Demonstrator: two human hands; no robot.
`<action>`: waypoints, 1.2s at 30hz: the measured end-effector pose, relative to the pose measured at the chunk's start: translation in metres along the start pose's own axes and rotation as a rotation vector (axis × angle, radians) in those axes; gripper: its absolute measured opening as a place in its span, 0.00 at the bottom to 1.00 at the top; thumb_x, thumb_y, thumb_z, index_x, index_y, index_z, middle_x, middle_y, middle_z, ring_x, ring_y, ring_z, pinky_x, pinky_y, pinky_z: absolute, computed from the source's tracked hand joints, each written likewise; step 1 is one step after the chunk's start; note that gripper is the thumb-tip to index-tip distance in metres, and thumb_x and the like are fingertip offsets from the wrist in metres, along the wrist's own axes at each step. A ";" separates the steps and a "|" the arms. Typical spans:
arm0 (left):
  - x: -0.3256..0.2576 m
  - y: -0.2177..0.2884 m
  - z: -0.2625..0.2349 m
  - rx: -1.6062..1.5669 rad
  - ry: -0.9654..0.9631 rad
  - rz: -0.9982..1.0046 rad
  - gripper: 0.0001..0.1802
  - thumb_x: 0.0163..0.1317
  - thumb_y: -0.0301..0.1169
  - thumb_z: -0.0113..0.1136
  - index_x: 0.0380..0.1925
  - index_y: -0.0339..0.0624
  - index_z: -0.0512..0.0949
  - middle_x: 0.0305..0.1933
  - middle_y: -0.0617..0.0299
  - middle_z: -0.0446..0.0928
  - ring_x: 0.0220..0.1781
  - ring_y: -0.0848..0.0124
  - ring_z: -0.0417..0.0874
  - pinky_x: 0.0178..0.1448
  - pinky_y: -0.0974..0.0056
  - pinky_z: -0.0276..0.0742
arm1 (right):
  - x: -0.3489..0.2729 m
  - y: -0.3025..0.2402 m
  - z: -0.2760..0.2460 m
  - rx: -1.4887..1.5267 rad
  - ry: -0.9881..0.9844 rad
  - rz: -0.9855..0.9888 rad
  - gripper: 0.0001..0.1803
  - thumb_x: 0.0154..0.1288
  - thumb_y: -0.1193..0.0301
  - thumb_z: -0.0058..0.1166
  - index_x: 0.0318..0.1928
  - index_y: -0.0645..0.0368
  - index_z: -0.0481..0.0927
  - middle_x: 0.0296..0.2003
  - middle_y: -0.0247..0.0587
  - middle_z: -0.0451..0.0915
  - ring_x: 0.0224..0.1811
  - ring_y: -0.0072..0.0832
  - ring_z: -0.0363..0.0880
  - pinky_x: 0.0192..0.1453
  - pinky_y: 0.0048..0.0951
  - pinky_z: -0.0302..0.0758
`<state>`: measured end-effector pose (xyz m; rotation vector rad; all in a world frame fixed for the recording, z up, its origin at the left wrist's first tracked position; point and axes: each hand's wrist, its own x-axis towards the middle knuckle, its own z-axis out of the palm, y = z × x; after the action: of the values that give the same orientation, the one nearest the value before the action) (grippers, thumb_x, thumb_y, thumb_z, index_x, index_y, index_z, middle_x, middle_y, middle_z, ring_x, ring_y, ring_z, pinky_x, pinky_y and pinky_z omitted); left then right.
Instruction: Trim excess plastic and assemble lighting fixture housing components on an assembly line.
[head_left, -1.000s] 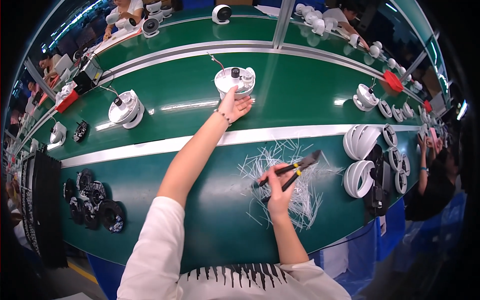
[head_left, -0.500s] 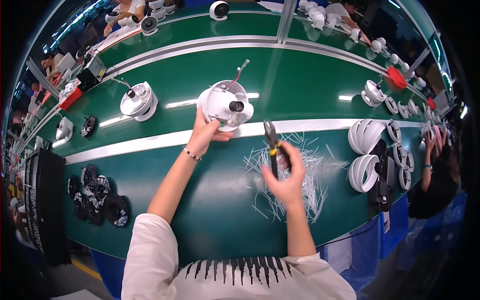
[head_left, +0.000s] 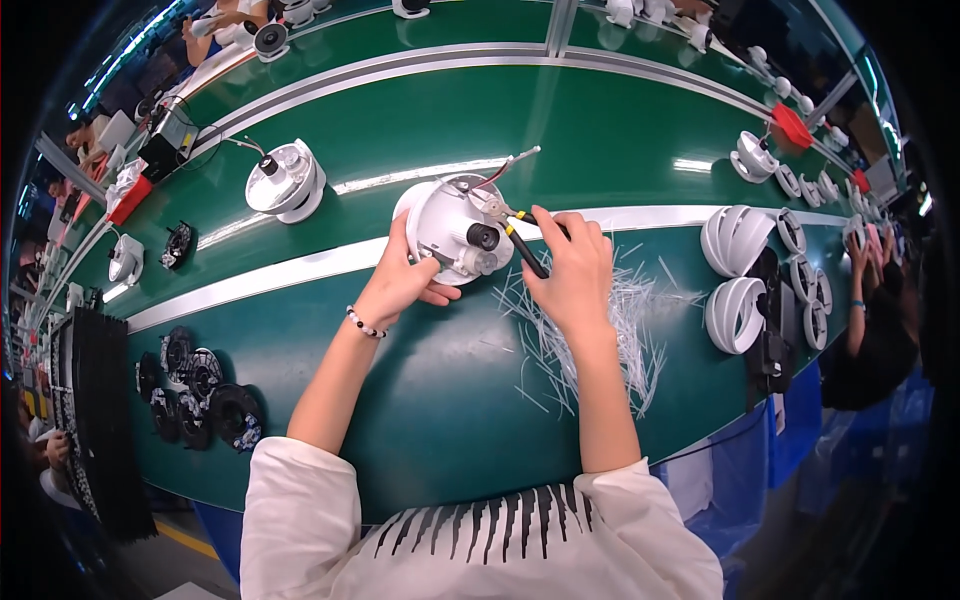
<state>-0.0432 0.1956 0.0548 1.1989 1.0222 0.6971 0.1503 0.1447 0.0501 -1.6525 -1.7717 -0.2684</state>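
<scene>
My left hand grips the rim of a white, round camera housing, tilted above the bench's white strip. A black lens sticks out of it, and a thin cable with a red wire rises from its far side. Held in my right hand are cutting pliers with black and yellow handles spread apart. Their jaws reach into the housing near the base of the cable; whether they touch it I cannot tell. Thin white plastic strips lie in a loose pile beneath my right forearm.
Black round parts lie at the left. White ring-shaped covers stand at the right beside a dark device. Another camera housing sits farther back on the green belt. Other people work at the far side and the right.
The pliers have moved up and left from over the strip pile into the housing, and their handles have spread. The housing has shifted slightly down and right in the picture.
</scene>
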 end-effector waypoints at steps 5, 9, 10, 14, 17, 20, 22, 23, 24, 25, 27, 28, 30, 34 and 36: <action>0.001 -0.003 0.005 0.016 0.003 -0.003 0.38 0.49 0.19 0.37 0.60 0.47 0.36 0.51 0.42 0.62 0.28 0.60 0.81 0.27 0.66 0.80 | -0.002 0.002 -0.007 -0.029 -0.084 0.022 0.31 0.32 0.75 0.62 0.46 0.53 0.74 0.35 0.36 0.70 0.38 0.33 0.67 0.39 0.32 0.62; -0.001 -0.002 0.008 0.019 -0.009 -0.005 0.38 0.49 0.19 0.37 0.60 0.47 0.36 0.51 0.42 0.62 0.28 0.60 0.81 0.27 0.66 0.80 | -0.004 0.005 -0.007 -0.026 -0.098 0.025 0.30 0.32 0.75 0.62 0.45 0.54 0.74 0.35 0.36 0.70 0.37 0.33 0.67 0.39 0.32 0.61; -0.001 -0.002 0.009 0.028 -0.012 -0.003 0.38 0.49 0.19 0.37 0.60 0.48 0.36 0.51 0.42 0.62 0.29 0.60 0.81 0.27 0.66 0.80 | -0.004 0.004 -0.006 -0.022 -0.062 0.011 0.30 0.31 0.75 0.62 0.45 0.54 0.74 0.35 0.36 0.70 0.37 0.33 0.67 0.38 0.32 0.61; -0.002 -0.001 0.011 0.043 -0.023 -0.013 0.38 0.50 0.20 0.38 0.60 0.49 0.35 0.51 0.42 0.63 0.29 0.61 0.81 0.27 0.66 0.79 | -0.004 0.004 -0.006 -0.027 -0.021 0.011 0.30 0.30 0.76 0.63 0.44 0.55 0.74 0.35 0.37 0.70 0.36 0.33 0.67 0.38 0.32 0.61; -0.005 0.000 0.014 0.093 -0.028 -0.004 0.38 0.50 0.20 0.38 0.60 0.49 0.35 0.50 0.43 0.64 0.29 0.62 0.81 0.27 0.66 0.79 | -0.004 0.003 -0.006 -0.038 -0.022 0.022 0.30 0.31 0.76 0.63 0.44 0.55 0.74 0.35 0.37 0.70 0.37 0.33 0.67 0.38 0.32 0.61; -0.005 0.000 0.013 0.103 -0.034 -0.001 0.38 0.50 0.20 0.38 0.60 0.49 0.35 0.50 0.43 0.65 0.29 0.62 0.80 0.27 0.66 0.79 | -0.003 0.004 -0.005 -0.036 -0.001 0.005 0.29 0.31 0.75 0.63 0.43 0.56 0.74 0.34 0.37 0.71 0.34 0.33 0.69 0.37 0.32 0.64; -0.004 0.000 0.013 0.098 -0.035 -0.009 0.38 0.50 0.20 0.38 0.60 0.49 0.35 0.50 0.43 0.64 0.29 0.61 0.80 0.27 0.66 0.79 | -0.004 0.008 -0.002 0.005 -0.022 0.027 0.27 0.32 0.75 0.62 0.42 0.56 0.75 0.32 0.37 0.72 0.33 0.34 0.70 0.36 0.32 0.66; -0.003 0.000 0.014 0.091 -0.034 -0.017 0.38 0.50 0.20 0.38 0.60 0.49 0.35 0.50 0.42 0.64 0.29 0.61 0.81 0.27 0.66 0.79 | -0.005 0.010 -0.002 0.046 -0.042 0.047 0.26 0.33 0.74 0.62 0.41 0.56 0.75 0.31 0.38 0.73 0.31 0.35 0.71 0.35 0.33 0.69; -0.002 0.000 0.015 0.092 -0.037 -0.017 0.38 0.50 0.20 0.38 0.60 0.49 0.35 0.50 0.42 0.64 0.29 0.61 0.81 0.27 0.66 0.79 | -0.005 0.012 -0.003 0.045 -0.042 0.049 0.26 0.33 0.74 0.62 0.41 0.56 0.75 0.31 0.38 0.73 0.31 0.35 0.71 0.35 0.33 0.69; -0.001 0.000 0.015 0.066 -0.039 -0.032 0.38 0.50 0.20 0.38 0.60 0.48 0.36 0.51 0.42 0.63 0.29 0.60 0.80 0.28 0.65 0.80 | -0.005 0.012 -0.004 0.060 -0.056 0.068 0.25 0.34 0.73 0.62 0.41 0.55 0.76 0.30 0.38 0.74 0.30 0.36 0.73 0.34 0.33 0.70; 0.001 -0.002 0.015 0.042 -0.040 -0.048 0.38 0.49 0.20 0.38 0.60 0.48 0.36 0.51 0.42 0.62 0.29 0.59 0.80 0.28 0.64 0.80 | -0.006 0.013 -0.006 0.075 -0.071 0.088 0.24 0.35 0.72 0.61 0.40 0.55 0.76 0.30 0.39 0.75 0.28 0.36 0.74 0.33 0.33 0.72; 0.002 -0.003 0.014 0.007 -0.041 -0.043 0.38 0.49 0.20 0.38 0.60 0.48 0.36 0.51 0.42 0.62 0.29 0.58 0.80 0.28 0.64 0.80 | -0.006 0.014 -0.007 0.108 -0.092 0.109 0.23 0.36 0.71 0.61 0.41 0.54 0.76 0.30 0.39 0.75 0.30 0.36 0.75 0.33 0.33 0.72; 0.004 -0.006 0.012 -0.026 -0.041 -0.039 0.38 0.49 0.19 0.38 0.60 0.47 0.36 0.52 0.42 0.61 0.30 0.57 0.80 0.29 0.64 0.81 | -0.007 0.016 -0.009 0.142 -0.113 0.130 0.23 0.37 0.70 0.60 0.41 0.54 0.76 0.30 0.40 0.76 0.31 0.36 0.75 0.34 0.33 0.72; 0.007 -0.012 0.009 -0.055 0.022 0.033 0.37 0.49 0.19 0.37 0.60 0.45 0.36 0.51 0.43 0.62 0.30 0.56 0.80 0.28 0.65 0.81 | -0.003 0.024 -0.021 0.260 0.017 0.163 0.22 0.38 0.71 0.59 0.41 0.55 0.76 0.28 0.39 0.76 0.30 0.33 0.76 0.33 0.29 0.71; 0.008 -0.013 0.011 -0.091 0.082 0.133 0.36 0.49 0.18 0.36 0.58 0.44 0.37 0.51 0.43 0.62 0.31 0.56 0.80 0.28 0.65 0.81 | 0.002 0.026 -0.030 0.308 0.101 0.182 0.23 0.38 0.72 0.59 0.42 0.56 0.76 0.28 0.37 0.76 0.26 0.27 0.74 0.28 0.24 0.69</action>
<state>-0.0308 0.1943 0.0402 1.1745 0.9735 0.8943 0.1853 0.1328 0.0658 -1.5349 -1.4915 0.0053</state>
